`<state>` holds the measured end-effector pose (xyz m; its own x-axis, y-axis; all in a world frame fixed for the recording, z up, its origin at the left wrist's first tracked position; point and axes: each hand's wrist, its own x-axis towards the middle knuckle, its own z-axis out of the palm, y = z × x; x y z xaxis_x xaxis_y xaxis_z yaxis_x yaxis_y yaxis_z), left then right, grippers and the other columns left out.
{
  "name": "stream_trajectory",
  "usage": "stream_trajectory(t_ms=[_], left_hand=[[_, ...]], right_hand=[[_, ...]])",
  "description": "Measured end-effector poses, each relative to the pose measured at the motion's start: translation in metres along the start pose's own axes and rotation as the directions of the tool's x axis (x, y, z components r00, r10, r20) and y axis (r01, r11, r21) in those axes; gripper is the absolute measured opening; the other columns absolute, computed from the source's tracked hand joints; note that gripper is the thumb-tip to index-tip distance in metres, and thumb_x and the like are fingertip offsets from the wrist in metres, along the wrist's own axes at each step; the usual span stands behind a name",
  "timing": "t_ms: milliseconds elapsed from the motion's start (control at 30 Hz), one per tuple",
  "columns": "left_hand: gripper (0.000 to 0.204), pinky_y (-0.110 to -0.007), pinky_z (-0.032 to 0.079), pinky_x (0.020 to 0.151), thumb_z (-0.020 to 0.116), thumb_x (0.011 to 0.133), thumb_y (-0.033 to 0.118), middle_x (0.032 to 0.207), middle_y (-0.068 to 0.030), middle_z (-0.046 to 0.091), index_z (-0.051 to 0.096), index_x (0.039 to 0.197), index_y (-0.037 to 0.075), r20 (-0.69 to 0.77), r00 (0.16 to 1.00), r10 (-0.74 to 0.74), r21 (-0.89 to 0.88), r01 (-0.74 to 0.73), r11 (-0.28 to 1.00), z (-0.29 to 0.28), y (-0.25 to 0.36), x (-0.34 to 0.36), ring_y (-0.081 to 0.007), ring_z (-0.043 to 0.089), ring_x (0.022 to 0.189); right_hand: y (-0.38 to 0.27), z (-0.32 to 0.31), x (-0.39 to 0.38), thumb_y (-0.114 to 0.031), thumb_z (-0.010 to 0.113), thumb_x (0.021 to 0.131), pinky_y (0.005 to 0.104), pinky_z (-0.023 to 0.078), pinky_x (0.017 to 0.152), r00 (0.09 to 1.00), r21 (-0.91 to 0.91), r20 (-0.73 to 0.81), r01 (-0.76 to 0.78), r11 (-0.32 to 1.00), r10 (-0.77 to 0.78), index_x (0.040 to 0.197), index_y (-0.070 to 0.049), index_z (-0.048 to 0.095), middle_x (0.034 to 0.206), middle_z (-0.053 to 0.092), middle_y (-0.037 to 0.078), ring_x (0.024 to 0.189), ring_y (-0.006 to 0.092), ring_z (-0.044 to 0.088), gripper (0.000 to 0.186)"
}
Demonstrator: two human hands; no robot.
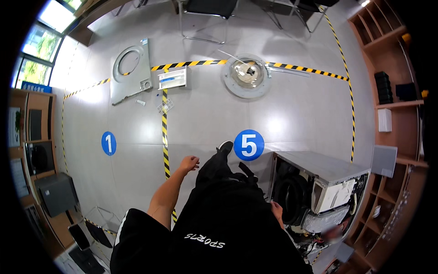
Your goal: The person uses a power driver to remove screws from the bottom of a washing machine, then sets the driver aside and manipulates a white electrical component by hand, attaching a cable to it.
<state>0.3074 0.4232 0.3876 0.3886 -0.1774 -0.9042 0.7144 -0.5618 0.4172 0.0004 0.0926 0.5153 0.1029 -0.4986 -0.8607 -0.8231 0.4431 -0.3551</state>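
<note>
My left hand (190, 163) hangs in the air left of my leg, over the floor by the striped tape. Its fingers are loosely bent, and nothing shows in them. My right hand (277, 212) is low at my right side, next to an opened washing machine (321, 165); its fingers are mostly hidden, and I cannot tell whether it touches the machine. The machine's front is off, showing a black rubber door seal (290, 197), a white detergent drawer housing (331, 195) and loose wiring.
Ahead on the floor lie a front panel with a round opening (145, 68), a white drawer (173, 78) and a round glass door (250, 89). A black chair (210, 9) stands beyond. Wooden shelves (398, 105) line the right; a grey box (57, 194) sits left.
</note>
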Motion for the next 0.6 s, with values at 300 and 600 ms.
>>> stream_trajectory(t_ms=[300, 600], left_hand=[[0.034, -0.029, 0.052, 0.058, 0.052, 0.086, 0.028, 0.089, -0.0092, 0.064, 0.057, 0.105, 0.0, -0.041, 0.999, 0.008, -0.03, -0.009, 1.0, 0.009, -0.012, 0.009, -0.0177, 0.064, 0.071], [0.034, -0.03, 0.052, 0.057, 0.053, 0.085, 0.029, 0.088, -0.0094, 0.064, 0.058, 0.103, 0.0, -0.052, 0.998, -0.026, -0.056, 0.023, 0.998, 0.003, -0.033, 0.01, -0.018, 0.064, 0.069]], right_hand=[[0.007, -0.029, 0.032, -0.026, 0.055, 0.089, 0.0216, 0.035, 0.038, 0.978, -0.028, 0.078, 0.197, 0.98, -0.194, 0.107, -0.001, 0.055, 0.074, 0.063, 0.009, 0.046, 0.0077, 0.047, 0.032], [-0.026, -0.012, 0.017, -0.026, 0.057, 0.088, 0.022, 0.04, 0.042, 0.982, 0.032, 0.064, 0.177, 0.984, -0.179, 0.105, -0.001, 0.053, 0.076, 0.061, 0.009, 0.057, 0.0154, 0.06, 0.03]])
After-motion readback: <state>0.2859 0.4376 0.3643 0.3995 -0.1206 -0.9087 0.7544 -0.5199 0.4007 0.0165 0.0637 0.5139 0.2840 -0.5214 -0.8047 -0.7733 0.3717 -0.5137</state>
